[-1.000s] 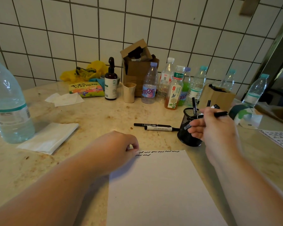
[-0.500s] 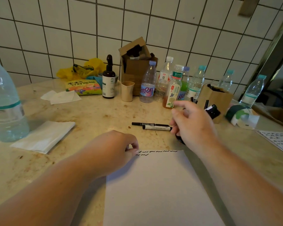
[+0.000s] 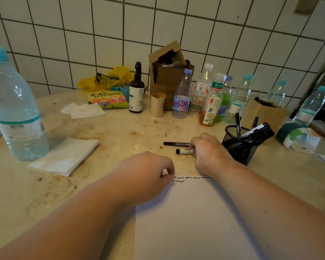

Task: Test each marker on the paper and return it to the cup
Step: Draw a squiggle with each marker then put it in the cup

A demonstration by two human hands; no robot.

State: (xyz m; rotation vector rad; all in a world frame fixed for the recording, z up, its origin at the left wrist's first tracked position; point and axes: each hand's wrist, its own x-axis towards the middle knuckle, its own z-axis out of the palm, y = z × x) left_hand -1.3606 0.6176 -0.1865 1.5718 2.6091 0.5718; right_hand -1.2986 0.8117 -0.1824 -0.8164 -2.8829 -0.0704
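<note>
**Reaching for the next marker on the table**

The right hand [image 3: 208, 152] has its fingers curled down over the near ends of two markers lying just left of centre: a white-barrelled marker [image 3: 185, 151] and, just behind it, a black marker [image 3: 175, 143]. Whether the fingers already pinch either one I cannot tell. The left hand [image 3: 148, 177] rests loosely curled on the upper left corner of the paper [image 3: 191, 218], steadying it; it holds nothing that shows. Squiggles [image 3: 191, 178] run along the paper's top edge.

The step looks like picking up an untested marker. Next it must be lifted, uncapped, and drawn over the paper below the squiggles.

The mesh cup [image 3: 239, 145], right of the hand, already holds several markers. Bottles [image 3: 210, 102] stand behind, a folded napkin [image 3: 64, 156] lies left; none blocks the reach.
</note>
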